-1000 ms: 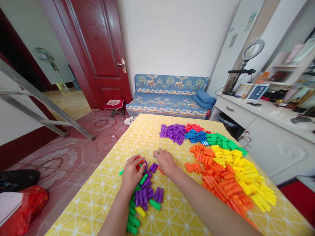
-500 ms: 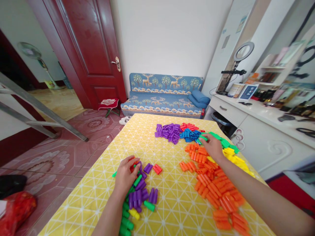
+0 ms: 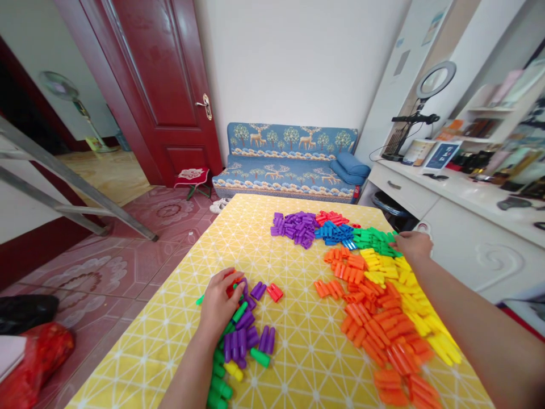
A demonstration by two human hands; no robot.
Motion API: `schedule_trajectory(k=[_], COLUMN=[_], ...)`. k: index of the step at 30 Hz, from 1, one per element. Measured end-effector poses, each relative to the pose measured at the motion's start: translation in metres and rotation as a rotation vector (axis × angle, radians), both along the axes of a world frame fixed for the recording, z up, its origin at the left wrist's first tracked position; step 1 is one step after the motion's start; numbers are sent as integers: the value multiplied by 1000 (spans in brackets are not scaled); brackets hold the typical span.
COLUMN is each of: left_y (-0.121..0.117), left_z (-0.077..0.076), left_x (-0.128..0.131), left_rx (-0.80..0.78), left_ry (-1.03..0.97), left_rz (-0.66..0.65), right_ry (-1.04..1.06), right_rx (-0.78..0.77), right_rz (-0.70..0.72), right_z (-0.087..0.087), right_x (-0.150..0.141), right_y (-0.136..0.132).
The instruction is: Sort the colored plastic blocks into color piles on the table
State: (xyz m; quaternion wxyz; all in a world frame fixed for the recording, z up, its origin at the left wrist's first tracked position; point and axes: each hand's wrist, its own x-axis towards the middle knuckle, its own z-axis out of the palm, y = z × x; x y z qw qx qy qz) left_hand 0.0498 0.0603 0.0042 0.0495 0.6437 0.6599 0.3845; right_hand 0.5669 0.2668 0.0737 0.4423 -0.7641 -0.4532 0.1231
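Note:
My left hand [image 3: 219, 301] rests low over a mixed heap at the near left, fingers curled round an orange plastic tube [image 3: 235, 288] that shows partly between thumb and fingers. Beside and under it lie purple tubes [image 3: 236, 343], green tubes [image 3: 219, 386] and a yellow one [image 3: 234, 371]. At the far right, my right hand [image 3: 412, 245] has its fingertips closed on a green tube at the edge of the green pile [image 3: 374, 240]; the fingers hide much of that piece. A red pair [image 3: 275, 292] and a purple pair [image 3: 258, 291] lie just right of my left hand.
Sorted piles of purple [image 3: 298, 227], red [image 3: 331, 218], blue [image 3: 335, 233], yellow [image 3: 421, 301] and orange tubes [image 3: 374, 324] cover the right and far side of the patterned yellow table [image 3: 170, 335]. A blue sofa [image 3: 289, 165] and white dresser [image 3: 460, 227] stand beyond.
My right hand has moved right, from the blue and green piles' border to the green pile's right end, uncovering green and yellow tubes. My left hand stays over its heap.

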Motion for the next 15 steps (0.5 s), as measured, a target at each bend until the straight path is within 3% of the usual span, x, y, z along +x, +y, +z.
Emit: schedule_trajectory(k=[9, 12, 15], left_y=[-1, -1, -2], left_z=[1, 2, 2], left_x=[0, 1, 1], left_rx=[-6, -16, -15], left_ry=[-1, -5, -7], left_rz=[-1, 6, 7], right_ry=[99, 26, -29], right_rx=[-9, 48, 153], right_rz=[26, 6, 24], right_z=[3, 8, 12], right_x=[-21, -33, -63], right_y=[-13, -23, -36])
